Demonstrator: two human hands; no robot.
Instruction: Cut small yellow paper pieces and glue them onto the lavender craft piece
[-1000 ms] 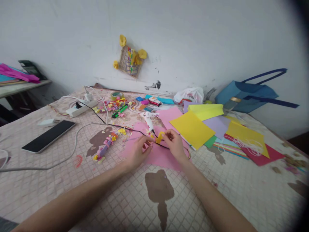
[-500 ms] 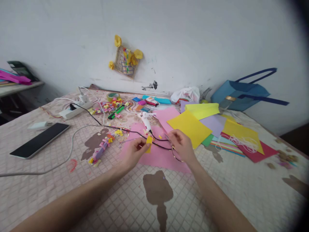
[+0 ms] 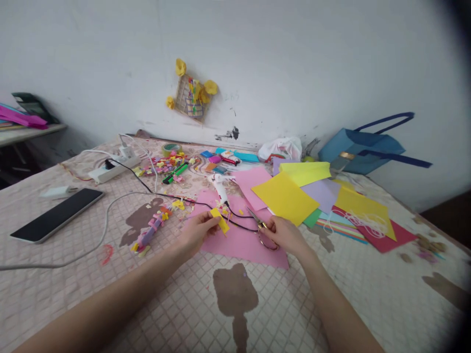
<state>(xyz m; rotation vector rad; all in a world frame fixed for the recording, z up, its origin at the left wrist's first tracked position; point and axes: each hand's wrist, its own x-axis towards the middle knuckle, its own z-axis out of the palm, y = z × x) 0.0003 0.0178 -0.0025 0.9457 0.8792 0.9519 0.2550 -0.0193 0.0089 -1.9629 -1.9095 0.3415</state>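
My left hand (image 3: 200,229) pinches a small yellow paper strip (image 3: 220,220) between thumb and fingers. In my right hand (image 3: 289,235) is a pair of gold-handled scissors (image 3: 262,226), its blades pointing up and to the left, apart from the strip. Both hands are over a pink paper sheet (image 3: 235,245). Just beyond them lies a white glue gun (image 3: 220,189), and its black cord crosses the sheet between my hands. To the left of my left hand rests a purple stick-like piece (image 3: 149,234) trimmed with yellow, pink and orange bits.
Coloured paper sheets (image 3: 285,198) overlap on the right, with white string (image 3: 364,220) on top. A blue bag (image 3: 362,149) stands behind them. At left are a black-screened phone (image 3: 57,215), a power strip (image 3: 114,169) and cables. A green cutter (image 3: 175,173) lies by scattered paper bits.
The scissors have turned in my right hand, so their blades and handles now show plainly. The yellow strip has tilted and moved slightly left with my left hand.
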